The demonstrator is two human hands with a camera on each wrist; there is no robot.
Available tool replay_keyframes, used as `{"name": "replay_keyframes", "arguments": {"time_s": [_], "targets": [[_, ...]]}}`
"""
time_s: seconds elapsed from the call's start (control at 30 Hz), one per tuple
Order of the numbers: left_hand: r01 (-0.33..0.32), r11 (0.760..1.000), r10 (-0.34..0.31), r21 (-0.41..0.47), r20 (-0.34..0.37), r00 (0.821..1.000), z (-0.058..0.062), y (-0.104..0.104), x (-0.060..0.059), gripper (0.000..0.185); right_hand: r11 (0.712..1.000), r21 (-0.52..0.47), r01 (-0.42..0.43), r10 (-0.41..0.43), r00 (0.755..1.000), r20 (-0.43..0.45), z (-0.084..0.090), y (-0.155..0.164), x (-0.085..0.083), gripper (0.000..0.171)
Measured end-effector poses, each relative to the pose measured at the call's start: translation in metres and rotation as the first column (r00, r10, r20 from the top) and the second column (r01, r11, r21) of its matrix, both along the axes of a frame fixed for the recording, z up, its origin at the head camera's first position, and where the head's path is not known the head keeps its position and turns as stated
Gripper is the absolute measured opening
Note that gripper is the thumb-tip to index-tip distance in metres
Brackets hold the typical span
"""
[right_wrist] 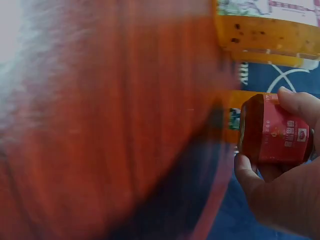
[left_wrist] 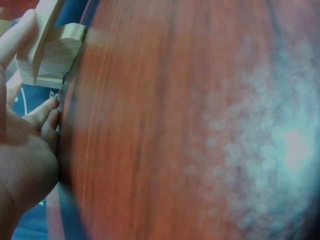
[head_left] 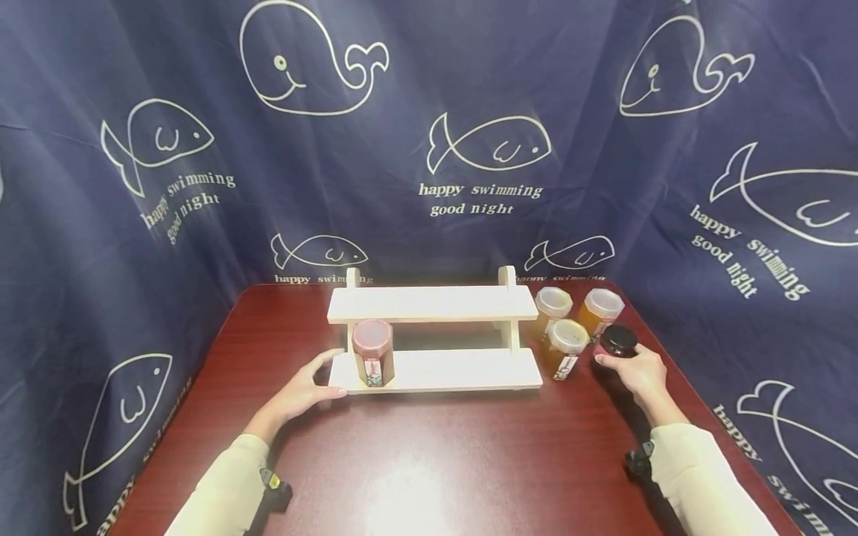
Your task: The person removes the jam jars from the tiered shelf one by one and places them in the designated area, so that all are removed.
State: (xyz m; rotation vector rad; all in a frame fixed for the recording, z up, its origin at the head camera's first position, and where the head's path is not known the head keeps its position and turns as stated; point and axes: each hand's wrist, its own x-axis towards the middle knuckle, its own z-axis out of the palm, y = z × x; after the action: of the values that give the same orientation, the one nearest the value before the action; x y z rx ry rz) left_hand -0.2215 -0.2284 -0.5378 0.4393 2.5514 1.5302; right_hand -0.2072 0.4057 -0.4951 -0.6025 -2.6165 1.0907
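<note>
Black-lidded jar, gripped by the right hand beside the amber jars and perhaps just off the table, wants holding upright, clear of them, while the left hand, fingers fairly straight, touches the two-tier wooden shelf.

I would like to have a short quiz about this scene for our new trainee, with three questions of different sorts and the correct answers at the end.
1. True or false: the jar with the pink lid stands on the lower shelf of the rack.
2. How many jars with pale lids stand to the right of the rack?
3. What does the right hand hold?
A. the jar with the pink lid
B. the jar with the black lid
C. one of the jars with pale lids

Key: 1. True. 2. Three. 3. B.
</note>
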Motion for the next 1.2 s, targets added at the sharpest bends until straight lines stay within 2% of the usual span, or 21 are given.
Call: {"name": "replay_keyframes", "arguments": {"time_s": [0.33, 0.63, 0.8, 1.0, 1.13, 1.2], "targets": [[0.004, 1.0, -0.004, -0.025, -0.023, 1.0, 0.003, -0.002, -0.003, 0.085, 1.0, -0.009, 0.001, -0.001, 1.0, -0.021, -0.012, -0.002, 0.007, 0.07], [0.011, 1.0, -0.011, -0.002, -0.026, 1.0, 0.006, -0.005, -0.002, 0.086, 0.999, -0.042, -0.002, 0.0, 0.999, -0.034, -0.011, -0.007, 0.005, 0.071], [0.006, 1.0, -0.005, 0.01, -0.024, 1.0, 0.008, -0.007, -0.005, 0.087, 0.997, -0.06, -0.056, 0.054, 0.998, -0.022, -0.006, -0.008, 0.0, 0.074], [0.015, 1.0, -0.014, 0.013, -0.018, 1.0, 0.003, -0.004, -0.007, 0.088, 0.986, -0.121, -0.117, 0.116, 0.993, -0.011, -0.002, -0.004, -0.001, 0.077], [0.021, 1.0, -0.021, 0.007, 0.007, 1.0, 0.001, -0.001, -0.003, 0.089, 0.988, -0.13, -0.081, 0.078, 0.997, -0.029, 0.004, -0.004, 0.004, 0.089], [0.02, 1.0, -0.02, 0.001, 0.008, 1.0, 0.0, -0.001, -0.002, 0.088, 0.993, -0.11, -0.043, 0.035, 0.996, -0.077, 0.01, -0.006, 0.007, 0.093]]}}
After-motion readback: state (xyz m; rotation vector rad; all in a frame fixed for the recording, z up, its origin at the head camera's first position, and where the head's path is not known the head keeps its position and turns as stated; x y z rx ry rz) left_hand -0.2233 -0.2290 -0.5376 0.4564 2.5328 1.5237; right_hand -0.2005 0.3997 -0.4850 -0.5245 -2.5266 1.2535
